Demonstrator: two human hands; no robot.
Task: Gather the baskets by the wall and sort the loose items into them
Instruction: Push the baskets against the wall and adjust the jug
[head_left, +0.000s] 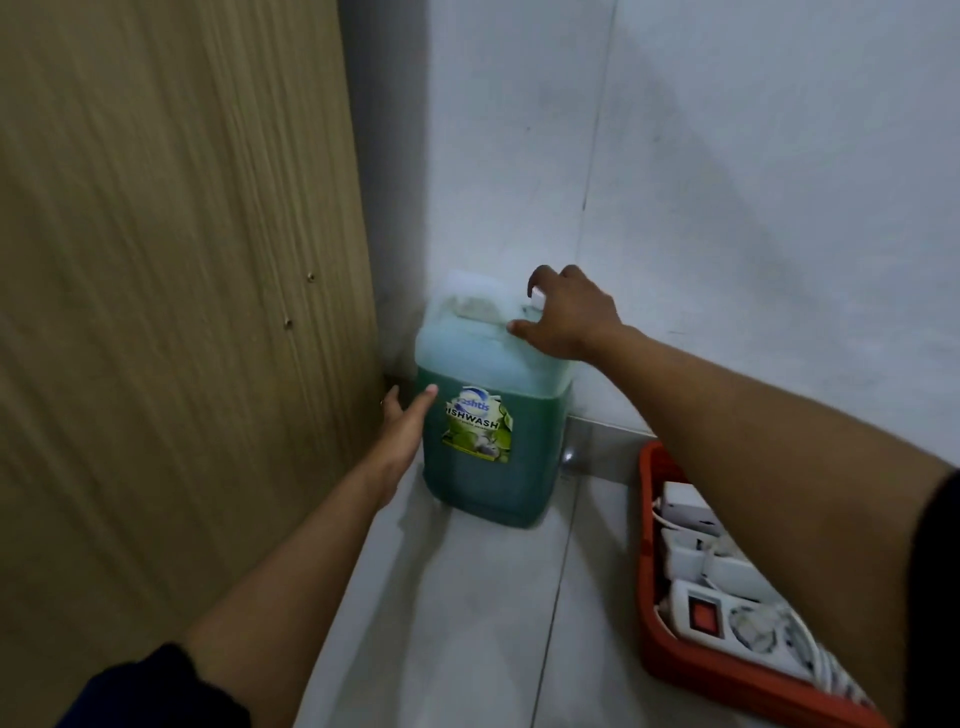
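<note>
Red basket holds power strips; dishwash jug half-full.

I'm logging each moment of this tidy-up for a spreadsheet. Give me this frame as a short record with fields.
setting: floor corner between wooden panel and white wall
main item: dishwash jug, green liquid, upright in the corner
left hand: open, against the jug's left side
right hand: on the jug's top, at the white cap
basket: red basket on the floor to the right, apart from the jug
basket contents: white power strips and cords
</note>
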